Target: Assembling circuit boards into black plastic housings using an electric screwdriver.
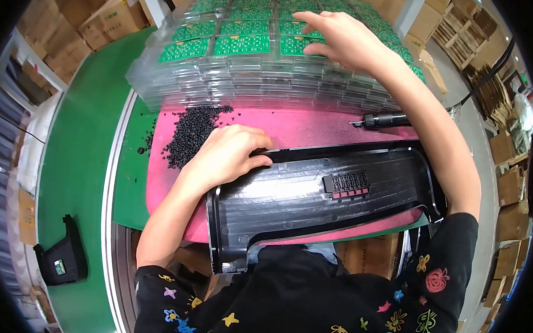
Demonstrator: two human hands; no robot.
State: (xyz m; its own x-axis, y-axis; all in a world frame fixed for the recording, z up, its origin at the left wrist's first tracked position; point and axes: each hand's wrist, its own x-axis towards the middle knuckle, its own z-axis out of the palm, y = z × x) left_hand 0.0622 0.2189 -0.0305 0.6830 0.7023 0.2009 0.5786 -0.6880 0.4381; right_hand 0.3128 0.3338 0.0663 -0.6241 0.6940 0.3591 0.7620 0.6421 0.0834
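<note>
Left hand: the left hand (pixel 228 153) lies palm down on the upper left edge of the black plastic housing (pixel 318 198), fingers curled loosely over its rim; not closed round anything.
Right hand: the right hand (pixel 337 35) is stretched out beyond the housing, fingers spread and bent, fingertips pressing on one green circuit board (pixel 295 44) in the top tray; whether it pinches the board cannot be told.
Housing: long, curved, ribbed inside, lying open side up on the pink foam mat (pixel 292 126), its near end overhanging the mat toward the person.
Key block: a small black grid with a red strip (pixel 347 185) sits inside the housing, right of its middle.
Trays: a stack of clear blister trays (pixel 252 82) holding rows of green boards stands just beyond the mat from the housing.
Screws: a heap of small black screws (pixel 187 133) lies on the mat, just left of the left hand.
Screwdriver: a black electric screwdriver (pixel 384 120) lies on the mat between the housing and the trays.
Table: green-topped table (pixel 82 158); a small black part (pixel 63 262) rests on it well left of the housing.
</note>
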